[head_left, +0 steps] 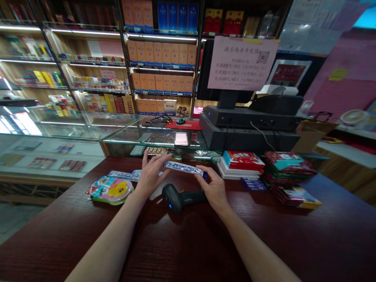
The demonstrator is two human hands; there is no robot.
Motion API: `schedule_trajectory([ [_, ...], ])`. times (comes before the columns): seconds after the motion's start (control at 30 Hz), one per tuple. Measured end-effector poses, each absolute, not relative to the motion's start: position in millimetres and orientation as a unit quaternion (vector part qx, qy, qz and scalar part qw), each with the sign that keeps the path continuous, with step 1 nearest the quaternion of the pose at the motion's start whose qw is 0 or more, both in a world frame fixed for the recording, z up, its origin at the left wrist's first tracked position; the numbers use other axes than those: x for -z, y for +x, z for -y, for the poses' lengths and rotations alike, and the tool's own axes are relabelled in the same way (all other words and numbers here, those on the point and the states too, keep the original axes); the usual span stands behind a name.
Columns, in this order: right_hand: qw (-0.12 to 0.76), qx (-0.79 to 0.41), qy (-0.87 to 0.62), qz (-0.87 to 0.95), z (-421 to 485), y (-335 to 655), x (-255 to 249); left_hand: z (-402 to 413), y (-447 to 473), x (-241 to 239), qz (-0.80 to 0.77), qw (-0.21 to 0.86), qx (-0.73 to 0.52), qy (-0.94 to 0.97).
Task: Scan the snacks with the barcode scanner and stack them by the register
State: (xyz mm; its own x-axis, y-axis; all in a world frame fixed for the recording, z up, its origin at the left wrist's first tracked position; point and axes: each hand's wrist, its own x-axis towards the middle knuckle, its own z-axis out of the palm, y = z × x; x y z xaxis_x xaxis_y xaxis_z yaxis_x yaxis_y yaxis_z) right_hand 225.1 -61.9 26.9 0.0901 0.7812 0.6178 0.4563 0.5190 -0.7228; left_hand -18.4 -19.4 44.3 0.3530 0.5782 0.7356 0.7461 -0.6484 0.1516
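A long, narrow blue-and-white wrapped stick packet [183,168] is stretched between my two hands above the counter. My left hand [151,174] pinches its left end, with the other fingers raised. At the packet's right end, my right hand [214,186] grips it between thumb and fingers. Below it lies a black handheld barcode scanner [176,199] with a small blue light, its handle partly behind my right hand. More blue-and-white stick packets [123,175] lie left of my left hand. In front of those rests a colourful carded pack [110,190] with a yellow figure.
On the right stand a stack of red and white boxes [241,164], small purple packs [253,184] and piles of brown packets [289,168]. Behind them is a black register terminal [249,121] with a paper sign [242,64]. A glass display case [126,137] borders the wooden counter [176,246].
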Motion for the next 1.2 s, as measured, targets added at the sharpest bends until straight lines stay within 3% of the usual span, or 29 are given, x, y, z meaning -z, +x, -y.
schedule_trajectory([
  [0.53,0.592,-0.334,-0.487,0.549,50.9,240.1,-22.4,17.7,-10.8,-36.3,0.425,0.001,0.460,-0.779],
  [1.2,0.613,-0.401,-0.472,0.491,42.7,242.8,-13.1,9.6,-12.3,-29.3,0.443,-0.019,0.390,-0.807],
])
